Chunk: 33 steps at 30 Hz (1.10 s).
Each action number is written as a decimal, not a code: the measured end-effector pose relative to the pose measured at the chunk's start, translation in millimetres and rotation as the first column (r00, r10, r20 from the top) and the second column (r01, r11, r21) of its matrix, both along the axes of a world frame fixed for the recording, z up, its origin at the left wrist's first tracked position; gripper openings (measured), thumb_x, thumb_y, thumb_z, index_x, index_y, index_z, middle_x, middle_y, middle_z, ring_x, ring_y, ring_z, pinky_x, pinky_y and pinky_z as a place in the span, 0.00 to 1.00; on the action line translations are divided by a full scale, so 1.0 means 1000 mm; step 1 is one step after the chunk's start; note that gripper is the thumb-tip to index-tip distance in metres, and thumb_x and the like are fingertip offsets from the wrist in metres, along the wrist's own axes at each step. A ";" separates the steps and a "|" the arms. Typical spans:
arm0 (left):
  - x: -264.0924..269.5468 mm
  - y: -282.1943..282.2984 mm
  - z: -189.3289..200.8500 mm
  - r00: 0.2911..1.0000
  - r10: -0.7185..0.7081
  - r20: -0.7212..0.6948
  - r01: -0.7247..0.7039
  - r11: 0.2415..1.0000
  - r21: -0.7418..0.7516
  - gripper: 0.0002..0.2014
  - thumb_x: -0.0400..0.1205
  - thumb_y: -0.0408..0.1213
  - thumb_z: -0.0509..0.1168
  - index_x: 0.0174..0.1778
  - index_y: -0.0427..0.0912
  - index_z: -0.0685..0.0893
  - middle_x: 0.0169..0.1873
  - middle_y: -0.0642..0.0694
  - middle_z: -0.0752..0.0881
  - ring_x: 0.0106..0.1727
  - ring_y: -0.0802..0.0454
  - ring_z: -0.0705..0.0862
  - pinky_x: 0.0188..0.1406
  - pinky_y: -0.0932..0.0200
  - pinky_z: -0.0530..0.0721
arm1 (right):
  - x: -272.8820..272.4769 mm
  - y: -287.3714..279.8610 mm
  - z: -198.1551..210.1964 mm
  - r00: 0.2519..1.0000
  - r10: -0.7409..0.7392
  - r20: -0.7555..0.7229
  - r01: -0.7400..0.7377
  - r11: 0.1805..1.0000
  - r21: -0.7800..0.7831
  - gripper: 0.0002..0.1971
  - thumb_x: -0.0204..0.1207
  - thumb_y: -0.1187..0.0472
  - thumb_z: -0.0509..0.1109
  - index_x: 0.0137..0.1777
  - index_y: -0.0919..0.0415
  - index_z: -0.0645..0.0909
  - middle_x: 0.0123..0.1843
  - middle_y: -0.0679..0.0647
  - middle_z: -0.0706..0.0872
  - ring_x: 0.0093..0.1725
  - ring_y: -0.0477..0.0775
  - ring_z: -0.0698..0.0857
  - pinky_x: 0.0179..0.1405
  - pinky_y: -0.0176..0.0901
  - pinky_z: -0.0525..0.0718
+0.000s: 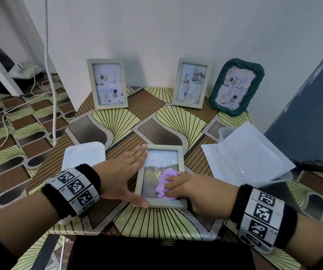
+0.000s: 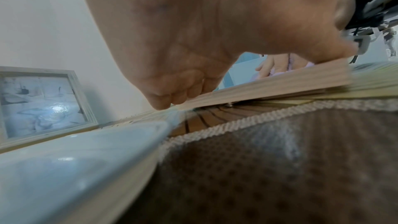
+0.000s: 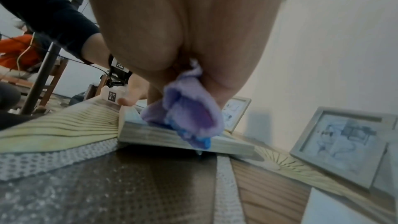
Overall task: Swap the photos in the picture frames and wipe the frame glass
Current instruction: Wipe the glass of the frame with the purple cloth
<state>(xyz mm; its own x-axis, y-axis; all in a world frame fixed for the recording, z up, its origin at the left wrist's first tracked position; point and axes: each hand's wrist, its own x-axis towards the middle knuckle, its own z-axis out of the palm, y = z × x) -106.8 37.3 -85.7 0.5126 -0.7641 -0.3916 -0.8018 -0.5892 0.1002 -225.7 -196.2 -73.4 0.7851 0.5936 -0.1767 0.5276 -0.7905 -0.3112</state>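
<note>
The patterned table carries 3 upright frames along the wall at the back and 1 flat frame at its near edge, glass up, long axis running away from the person. The left hand lies straight-fingered along the frame's left rail, thumb at the near corner, pinning it without grasping. The right hand, coming from the right, presses a bunched purple cloth on the lower half of the glass, fingers curled on it. Blue scribbles sit further up, so I judge the wipe must travel away from the person.
</note>
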 end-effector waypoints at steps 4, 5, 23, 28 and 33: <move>-0.001 0.000 0.001 1.000 0.002 -0.012 -0.002 1.000 0.001 0.70 0.60 0.86 0.55 0.80 0.44 0.24 0.79 0.52 0.21 0.78 0.60 0.21 0.77 0.62 0.28 | 0.003 -0.004 0.001 0.999 0.011 0.049 -0.005 0.991 -0.131 0.26 0.74 0.71 0.62 0.71 0.52 0.82 0.75 0.44 0.79 0.84 0.49 0.62 0.83 0.40 0.56; -0.001 0.000 0.001 1.000 0.001 -0.012 -0.001 1.000 0.002 0.70 0.60 0.86 0.55 0.80 0.44 0.24 0.79 0.51 0.21 0.78 0.59 0.21 0.77 0.62 0.28 | 0.005 -0.003 0.002 0.997 0.028 0.070 -0.016 0.987 -0.160 0.26 0.72 0.72 0.62 0.67 0.54 0.84 0.72 0.47 0.82 0.81 0.52 0.65 0.82 0.45 0.61; 0.001 0.000 -0.002 1.000 -0.005 -0.018 0.006 1.000 0.014 0.71 0.58 0.87 0.53 0.80 0.44 0.23 0.79 0.51 0.21 0.78 0.59 0.21 0.81 0.57 0.33 | 0.058 0.022 -0.007 0.984 -0.126 0.129 0.166 0.908 -0.385 0.32 0.84 0.69 0.54 0.87 0.65 0.50 0.88 0.63 0.52 0.87 0.59 0.52 0.85 0.49 0.48; 0.002 0.000 -0.003 1.000 -0.008 -0.005 0.008 1.000 0.017 0.71 0.58 0.88 0.52 0.81 0.44 0.25 0.80 0.50 0.22 0.79 0.58 0.22 0.82 0.56 0.35 | 0.062 0.039 -0.008 0.986 -0.160 0.046 0.167 0.939 -0.299 0.36 0.83 0.69 0.59 0.88 0.62 0.47 0.89 0.61 0.47 0.88 0.56 0.47 0.85 0.47 0.46; 0.002 0.000 -0.002 0.999 -0.024 0.021 0.024 1.000 0.017 0.71 0.58 0.88 0.51 0.81 0.43 0.26 0.80 0.49 0.23 0.79 0.58 0.22 0.79 0.60 0.31 | 0.055 0.042 -0.008 0.990 -0.141 -0.009 0.137 0.972 -0.189 0.35 0.82 0.72 0.60 0.87 0.61 0.52 0.89 0.59 0.48 0.88 0.54 0.48 0.86 0.47 0.51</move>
